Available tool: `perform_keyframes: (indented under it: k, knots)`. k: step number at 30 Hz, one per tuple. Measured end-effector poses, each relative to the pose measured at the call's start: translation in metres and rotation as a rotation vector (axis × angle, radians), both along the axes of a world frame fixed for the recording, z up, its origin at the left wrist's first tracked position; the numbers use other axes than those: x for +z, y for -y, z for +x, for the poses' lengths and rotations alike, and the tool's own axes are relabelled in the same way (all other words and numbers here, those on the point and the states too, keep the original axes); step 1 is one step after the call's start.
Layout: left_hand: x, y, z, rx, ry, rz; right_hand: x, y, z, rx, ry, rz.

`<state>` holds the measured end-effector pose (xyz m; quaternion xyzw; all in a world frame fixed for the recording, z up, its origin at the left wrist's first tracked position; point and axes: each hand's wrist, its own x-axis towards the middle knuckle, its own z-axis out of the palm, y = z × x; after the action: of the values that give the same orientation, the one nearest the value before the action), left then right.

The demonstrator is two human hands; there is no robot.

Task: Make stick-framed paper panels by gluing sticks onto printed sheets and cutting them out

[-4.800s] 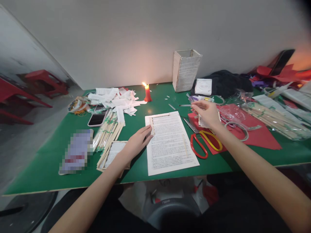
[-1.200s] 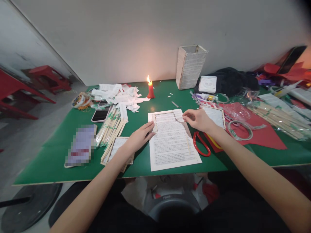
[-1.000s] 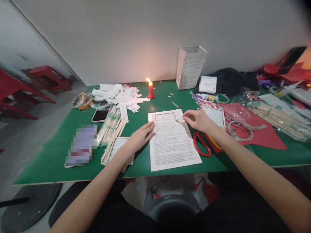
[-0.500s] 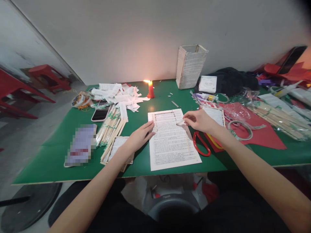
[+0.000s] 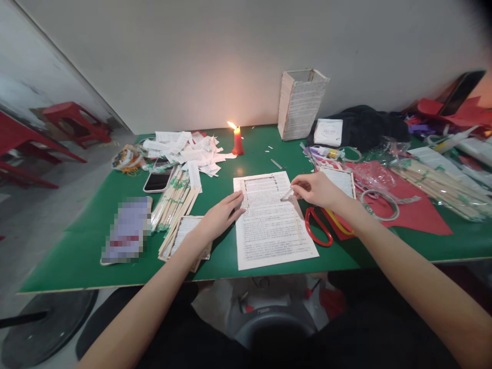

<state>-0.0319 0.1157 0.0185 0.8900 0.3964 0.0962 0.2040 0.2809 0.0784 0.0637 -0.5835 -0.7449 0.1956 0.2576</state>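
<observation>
A white printed paper sheet (image 5: 269,230) lies at 12 o'clock, with thin wooden strips (image 5: 259,176) already set along its top and left edges, its lower part left unframed. A pale sliver (image 5: 286,195) is pinched narrowly by the right hand (image 5: 317,190); the left hand (image 5: 219,220) is held open on the sheet's 9 o'clock edge.

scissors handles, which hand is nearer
Right hand: nearer, just above the red scissors handles, not touching them. Left hand: farther, at the other edge of the printed sheet.
</observation>
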Motion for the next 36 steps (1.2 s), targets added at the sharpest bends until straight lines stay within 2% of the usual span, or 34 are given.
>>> perform_keyframes:
  k: [13,36]
  knots:
    - [-0.004,-0.002,-0.001,-0.010,0.043,-0.019,-0.003,-0.001,-0.004,0.045,0.017,0.071]
    - [0.002,0.003,0.000,0.012,0.080,-0.043,-0.015,-0.011,-0.005,0.000,0.065,0.139]
